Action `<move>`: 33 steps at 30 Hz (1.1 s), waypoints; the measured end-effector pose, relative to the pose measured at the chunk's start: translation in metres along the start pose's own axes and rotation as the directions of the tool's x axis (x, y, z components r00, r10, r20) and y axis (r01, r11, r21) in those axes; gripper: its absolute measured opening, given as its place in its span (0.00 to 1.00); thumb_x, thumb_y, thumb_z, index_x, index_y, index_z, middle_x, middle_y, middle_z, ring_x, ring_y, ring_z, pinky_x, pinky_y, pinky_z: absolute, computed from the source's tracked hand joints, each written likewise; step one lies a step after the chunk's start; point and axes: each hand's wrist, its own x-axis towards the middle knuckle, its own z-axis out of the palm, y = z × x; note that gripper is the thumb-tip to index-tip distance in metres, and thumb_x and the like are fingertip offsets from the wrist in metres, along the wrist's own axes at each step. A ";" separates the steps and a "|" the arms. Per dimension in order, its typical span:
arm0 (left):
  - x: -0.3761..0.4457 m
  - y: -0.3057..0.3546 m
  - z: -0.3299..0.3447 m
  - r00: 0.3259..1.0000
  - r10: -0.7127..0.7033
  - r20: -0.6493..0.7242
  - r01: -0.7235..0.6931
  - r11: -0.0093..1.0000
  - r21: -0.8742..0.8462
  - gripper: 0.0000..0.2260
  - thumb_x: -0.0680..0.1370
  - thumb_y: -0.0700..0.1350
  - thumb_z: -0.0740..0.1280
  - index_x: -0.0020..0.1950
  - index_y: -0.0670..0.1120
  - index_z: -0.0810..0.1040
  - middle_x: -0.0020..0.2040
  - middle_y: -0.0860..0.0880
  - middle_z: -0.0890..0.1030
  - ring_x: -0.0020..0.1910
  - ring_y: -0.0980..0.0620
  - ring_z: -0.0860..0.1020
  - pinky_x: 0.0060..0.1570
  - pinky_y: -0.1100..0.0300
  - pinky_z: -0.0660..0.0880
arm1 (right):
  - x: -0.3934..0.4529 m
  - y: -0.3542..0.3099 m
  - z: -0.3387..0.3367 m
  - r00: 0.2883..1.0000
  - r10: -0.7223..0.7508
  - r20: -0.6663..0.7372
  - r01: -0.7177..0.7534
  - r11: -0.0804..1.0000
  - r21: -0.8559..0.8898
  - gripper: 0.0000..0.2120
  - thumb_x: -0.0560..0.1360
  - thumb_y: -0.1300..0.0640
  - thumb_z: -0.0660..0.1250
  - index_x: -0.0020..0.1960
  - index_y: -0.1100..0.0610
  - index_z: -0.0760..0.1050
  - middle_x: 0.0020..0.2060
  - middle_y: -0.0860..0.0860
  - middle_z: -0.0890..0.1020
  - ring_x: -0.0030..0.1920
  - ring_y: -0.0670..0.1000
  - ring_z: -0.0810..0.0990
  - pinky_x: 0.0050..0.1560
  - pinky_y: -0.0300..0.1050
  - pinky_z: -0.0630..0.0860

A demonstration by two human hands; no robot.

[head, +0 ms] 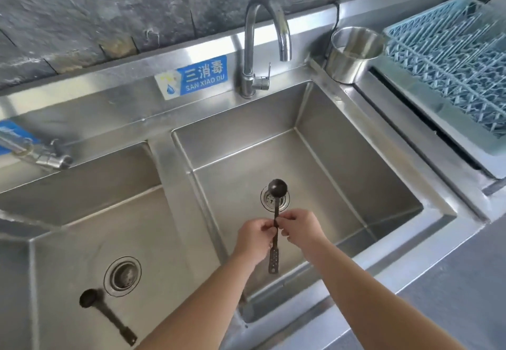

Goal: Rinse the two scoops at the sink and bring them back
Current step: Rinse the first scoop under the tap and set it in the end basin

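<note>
One black scoop (276, 213) is hanging over the right basin (342, 163), our left hand (253, 236) and right hand (299, 226) pinching its handle; the other scoop (106, 314) is lying in the left basin (68, 240). We are judging the rinse not begun: the faucet (262, 43) is showing no water and needs opening.
</note>
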 end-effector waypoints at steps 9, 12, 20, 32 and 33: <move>0.107 -0.060 0.066 0.994 -0.090 0.065 0.042 0.846 0.531 0.09 0.74 0.43 0.65 0.47 0.48 0.85 0.46 0.44 0.85 0.49 0.44 0.80 0.43 0.58 0.69 | 0.126 0.082 0.016 0.934 0.356 0.024 -0.355 0.935 -0.020 0.06 0.72 0.64 0.68 0.37 0.57 0.77 0.43 0.60 0.85 0.39 0.57 0.81 0.46 0.48 0.81; 0.126 -0.082 0.075 0.984 -0.174 0.039 0.133 0.863 0.488 0.09 0.74 0.42 0.67 0.48 0.50 0.86 0.46 0.46 0.86 0.48 0.47 0.82 0.45 0.61 0.73 | 0.153 0.097 0.025 0.932 0.362 -0.001 -0.358 0.921 -0.151 0.05 0.74 0.62 0.64 0.45 0.58 0.79 0.49 0.58 0.84 0.51 0.58 0.84 0.52 0.47 0.81; 0.152 -0.116 0.082 0.970 -0.241 -0.032 0.222 0.826 0.519 0.08 0.71 0.40 0.69 0.47 0.47 0.85 0.47 0.45 0.86 0.49 0.46 0.81 0.47 0.58 0.76 | 0.185 0.124 0.052 0.897 0.441 -0.002 -0.433 0.879 -0.202 0.11 0.69 0.66 0.68 0.51 0.62 0.82 0.49 0.62 0.84 0.49 0.63 0.85 0.49 0.55 0.83; 0.139 -0.089 0.063 0.986 -0.168 0.011 0.114 0.716 0.689 0.17 0.75 0.48 0.67 0.62 0.42 0.75 0.60 0.40 0.80 0.60 0.40 0.77 0.53 0.52 0.74 | 0.149 0.083 0.034 0.949 0.313 0.047 -0.255 0.845 -0.469 0.06 0.74 0.58 0.67 0.46 0.59 0.80 0.44 0.56 0.82 0.43 0.55 0.80 0.38 0.40 0.76; 0.131 -0.076 0.055 0.989 -0.147 0.016 0.090 0.685 0.723 0.17 0.76 0.49 0.65 0.63 0.43 0.74 0.61 0.41 0.79 0.61 0.41 0.77 0.53 0.52 0.73 | 0.140 0.070 0.032 0.960 0.278 0.043 -0.225 0.849 -0.478 0.08 0.73 0.57 0.66 0.48 0.59 0.80 0.42 0.55 0.80 0.40 0.54 0.77 0.36 0.39 0.73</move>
